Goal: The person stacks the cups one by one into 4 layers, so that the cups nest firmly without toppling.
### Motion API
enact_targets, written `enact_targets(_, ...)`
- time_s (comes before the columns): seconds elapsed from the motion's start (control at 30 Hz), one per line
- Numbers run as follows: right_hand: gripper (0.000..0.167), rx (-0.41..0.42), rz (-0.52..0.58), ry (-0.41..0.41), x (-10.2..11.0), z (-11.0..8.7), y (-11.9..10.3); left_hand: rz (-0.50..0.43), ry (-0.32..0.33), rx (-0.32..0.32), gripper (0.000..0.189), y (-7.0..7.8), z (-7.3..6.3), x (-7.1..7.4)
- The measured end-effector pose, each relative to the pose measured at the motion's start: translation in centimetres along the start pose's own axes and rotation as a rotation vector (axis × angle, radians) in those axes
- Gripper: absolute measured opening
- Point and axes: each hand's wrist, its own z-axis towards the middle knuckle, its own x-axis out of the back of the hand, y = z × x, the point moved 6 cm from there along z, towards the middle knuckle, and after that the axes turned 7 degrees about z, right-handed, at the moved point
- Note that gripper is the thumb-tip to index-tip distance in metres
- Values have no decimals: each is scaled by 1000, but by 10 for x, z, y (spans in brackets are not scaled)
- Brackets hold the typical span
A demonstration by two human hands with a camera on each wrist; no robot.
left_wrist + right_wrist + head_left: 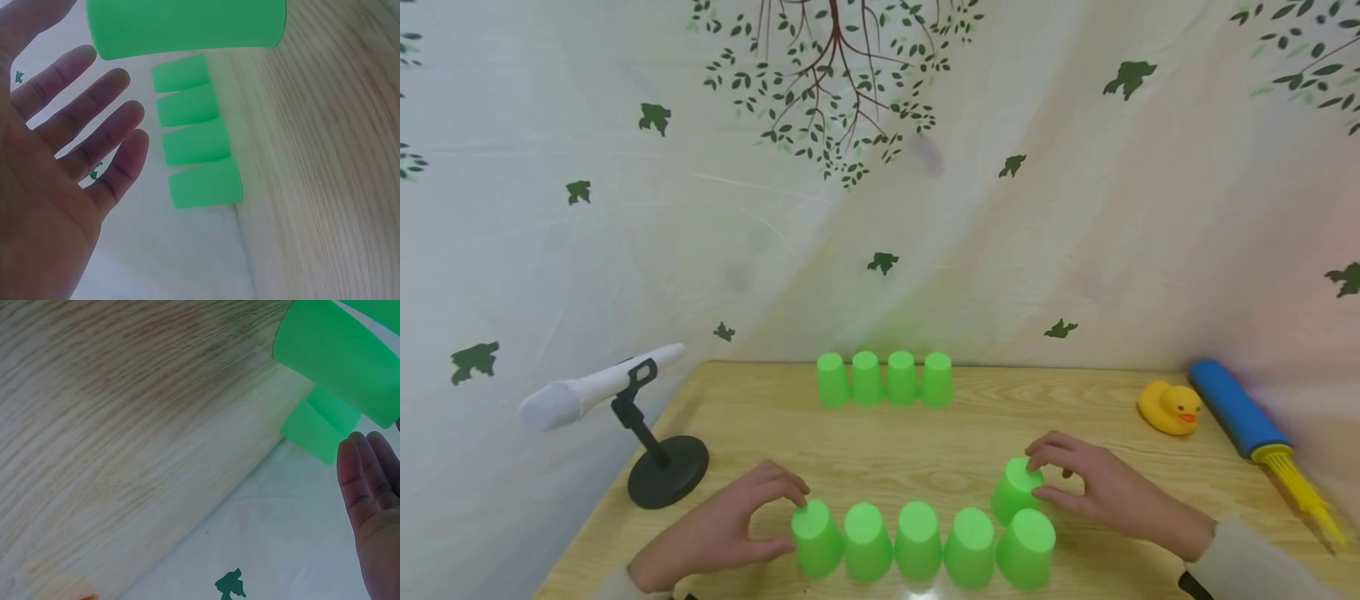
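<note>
Several upside-down green cups stand in a front row, with the middle cup (918, 542) between its neighbours. At the left end, my left hand (722, 521) is curved beside the leftmost cup (817, 542), fingertips at its top edge and thumb by its side. In the left wrist view its fingers (112, 175) look spread and loose. My right hand (1105, 483) pinches another green cup (1013, 497) between thumb and fingers, just behind the rightmost cup (1026, 550). This pinched cup's base is partly hidden; whether it touches the table cannot be told.
At the back edge stands a second row of green cups (902, 379). A white microphone (587, 396) on a black stand (670, 473) is at left. A yellow rubber duck (1169, 408) and a blue-and-yellow hand pump (1243, 412) lie at right. A leaf-patterned curtain (820, 283) hangs behind the table (760, 425).
</note>
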Motion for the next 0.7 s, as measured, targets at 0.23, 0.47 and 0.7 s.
enact_targets(0.23, 17, -5, 5, -12, -2, 1, -1, -26, -20, 1, 34, 3, 3, -3)
enact_targets(0.47, 21, 27, 1, -17, -5, 3, -3, -43, -16, -20, 31, 3, 4, -6)
enact_targets(0.7, 23, 22, -5, -16, -7, 4, -3, -56, -18, -7, 31, 0, 5, -10)
